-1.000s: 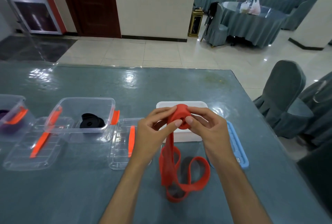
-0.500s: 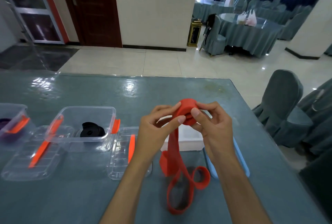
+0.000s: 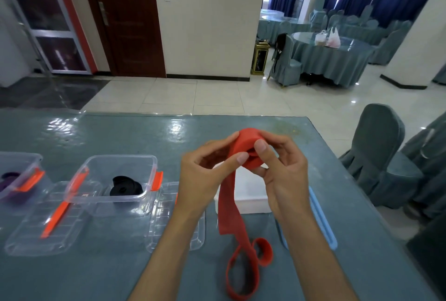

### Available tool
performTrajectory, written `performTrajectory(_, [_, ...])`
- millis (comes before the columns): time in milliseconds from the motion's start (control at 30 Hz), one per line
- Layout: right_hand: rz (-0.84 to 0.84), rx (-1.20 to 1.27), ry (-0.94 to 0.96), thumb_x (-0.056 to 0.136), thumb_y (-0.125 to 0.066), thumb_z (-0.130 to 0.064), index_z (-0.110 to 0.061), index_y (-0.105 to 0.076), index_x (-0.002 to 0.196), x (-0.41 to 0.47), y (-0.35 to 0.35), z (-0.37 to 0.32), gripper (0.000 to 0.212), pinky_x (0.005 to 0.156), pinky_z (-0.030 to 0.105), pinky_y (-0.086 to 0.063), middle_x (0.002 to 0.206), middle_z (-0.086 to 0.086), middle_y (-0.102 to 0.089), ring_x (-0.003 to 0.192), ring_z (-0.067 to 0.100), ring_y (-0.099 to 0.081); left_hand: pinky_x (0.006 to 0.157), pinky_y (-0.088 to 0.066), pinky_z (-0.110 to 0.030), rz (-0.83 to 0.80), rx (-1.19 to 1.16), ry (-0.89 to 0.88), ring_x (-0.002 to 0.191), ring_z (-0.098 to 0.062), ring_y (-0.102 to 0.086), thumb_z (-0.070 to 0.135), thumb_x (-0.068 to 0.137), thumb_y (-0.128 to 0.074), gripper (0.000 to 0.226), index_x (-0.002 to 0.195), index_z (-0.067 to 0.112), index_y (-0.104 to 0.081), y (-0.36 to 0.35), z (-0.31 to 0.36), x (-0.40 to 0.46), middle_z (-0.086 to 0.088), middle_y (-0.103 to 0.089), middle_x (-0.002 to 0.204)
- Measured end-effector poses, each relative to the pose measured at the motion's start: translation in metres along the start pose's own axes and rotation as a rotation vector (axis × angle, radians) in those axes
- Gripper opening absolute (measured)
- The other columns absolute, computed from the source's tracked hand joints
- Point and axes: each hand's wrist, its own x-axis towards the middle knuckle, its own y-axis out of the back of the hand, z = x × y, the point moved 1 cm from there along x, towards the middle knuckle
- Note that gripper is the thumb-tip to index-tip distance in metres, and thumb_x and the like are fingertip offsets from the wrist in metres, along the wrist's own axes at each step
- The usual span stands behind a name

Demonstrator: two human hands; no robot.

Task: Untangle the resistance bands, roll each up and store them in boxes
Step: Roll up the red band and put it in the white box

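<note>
Red band [image 3: 248, 148] half rolled, roll held above table [image 3: 120, 131] by both hands: left hand [image 3: 205, 175] and right hand [image 3: 282, 172] pinch it, fingers curled. Tail hangs to table. Left of roll: clear box [image 3: 115, 180] with black band [image 3: 125, 187]; white box [image 3: 251, 194] behind tail.

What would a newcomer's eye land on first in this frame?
The red resistance band at centre: both the left hand and the right hand hold its rolled end above the table, while the loose tail hangs down and loops on the tabletop near the bottom edge. Next, to the left, a clear box with orange latches holds a rolled black band.
</note>
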Motion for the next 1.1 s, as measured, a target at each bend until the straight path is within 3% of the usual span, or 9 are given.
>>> performTrajectory(133, [0.006, -0.161, -0.021, 0.071, -0.086, -0.026, -0.015, -0.071, 0.093, 0.000, 0.005, 0.003, 0.029, 0.085, 0.043, -0.065, 0.098, 0.011, -0.080, 0.099, 0.033, -0.077, 0.084, -0.062, -0.031, 0.154, 0.028, -0.002, 0.093, -0.025, -0.079, 0.019, 0.071, -0.092, 0.036, 0.103, 0.015, -0.076, 0.003, -0.004, 0.000, -0.009, -0.081, 0.097])
performTrajectory(267, [-0.018, -0.174, -0.045, 0.075, -0.091, -0.024, -0.027, -0.074, 0.092, -0.001, 0.014, 0.000, 0.025, 0.072, 0.033, -0.065, 0.101, 0.005, -0.080, 0.098, 0.030, -0.079, 0.083, -0.061, -0.025, 0.183, -0.058, 0.018, 0.098, -0.022, -0.079, 0.014, 0.073, -0.091, 0.021, 0.091, 0.017, -0.079, -0.006, -0.014, -0.008, -0.009, -0.081, 0.103])
performTrajectory(400, [0.073, -0.015, -0.094, 0.074, -0.089, -0.027, -0.022, -0.080, 0.107, -0.007, 0.012, 0.005, 0.035, 0.076, 0.035, -0.065, 0.109, 0.009, -0.079, 0.101, 0.027, -0.078, 0.093, -0.058, -0.024, 0.124, -0.041, 0.073, 0.114, -0.020, -0.075, 0.019, 0.072, -0.088, 0.035, 0.107, 0.020, -0.084, -0.007, -0.022, -0.013, -0.005, -0.078, 0.121])
performTrajectory(600, [0.034, -0.092, -0.182, 0.070, -0.088, -0.030, -0.020, -0.066, 0.074, -0.013, 0.022, 0.013, 0.024, 0.074, 0.040, -0.065, 0.102, 0.015, -0.078, 0.094, 0.032, -0.079, 0.088, -0.061, -0.029, 0.069, 0.012, 0.153, 0.101, -0.022, -0.079, 0.031, 0.064, -0.097, 0.041, 0.103, 0.027, -0.084, 0.004, -0.020, -0.017, -0.004, -0.082, 0.103])
performTrajectory(733, [0.035, -0.154, -0.119, 0.073, -0.087, -0.029, -0.024, -0.077, 0.093, -0.012, 0.024, 0.005, 0.023, 0.065, 0.029, -0.062, 0.096, 0.005, -0.080, 0.089, 0.026, -0.079, 0.096, -0.057, -0.041, 0.108, 0.080, 0.161, 0.105, -0.019, -0.076, 0.036, 0.063, -0.094, 0.045, 0.105, 0.033, -0.080, 0.002, -0.020, -0.015, 0.001, -0.082, 0.107])
performTrajectory(800, [0.036, -0.184, -0.060, 0.074, -0.087, -0.029, -0.026, -0.080, 0.099, -0.012, 0.021, 0.004, 0.027, 0.065, 0.027, -0.062, 0.097, 0.006, -0.081, 0.090, 0.024, -0.080, 0.094, -0.059, -0.037, 0.089, -0.013, 0.171, 0.108, -0.022, -0.076, 0.032, 0.067, -0.093, 0.046, 0.110, 0.030, -0.078, 0.001, -0.021, -0.017, -0.004, -0.081, 0.112])
performTrajectory(900, [0.057, -0.164, -0.034, 0.073, -0.087, -0.032, -0.025, -0.082, 0.092, -0.013, 0.018, 0.006, 0.021, 0.066, 0.028, -0.062, 0.095, 0.009, -0.081, 0.090, 0.024, -0.079, 0.094, -0.060, -0.032, 0.009, -0.049, 0.168, 0.114, -0.027, -0.075, 0.025, 0.070, -0.093, 0.050, 0.117, 0.026, -0.075, 0.006, -0.019, -0.016, -0.008, -0.079, 0.118])
performTrajectory(1000, [-0.016, -0.177, -0.077, 0.071, -0.089, -0.026, -0.025, -0.077, 0.082, -0.010, 0.020, 0.006, 0.016, 0.067, 0.030, -0.063, 0.098, 0.004, -0.080, 0.095, 0.022, -0.078, 0.089, -0.063, -0.034, -0.023, 0.037, 0.151, 0.106, -0.027, -0.077, 0.025, 0.064, -0.097, 0.055, 0.115, 0.029, -0.075, 0.013, -0.015, -0.012, -0.007, -0.080, 0.112])
performTrajectory(1100, [-0.096, -0.287, -0.076, 0.067, -0.096, -0.017, -0.018, -0.066, 0.078, -0.005, 0.027, 0.002, 0.032, 0.072, 0.034, -0.065, 0.098, 0.003, -0.080, 0.095, 0.023, -0.078, 0.080, -0.062, -0.028, -0.022, 0.045, 0.131, 0.095, -0.025, -0.079, 0.023, 0.060, -0.099, 0.054, 0.108, 0.029, -0.076, 0.014, -0.014, -0.013, -0.009, -0.081, 0.103])
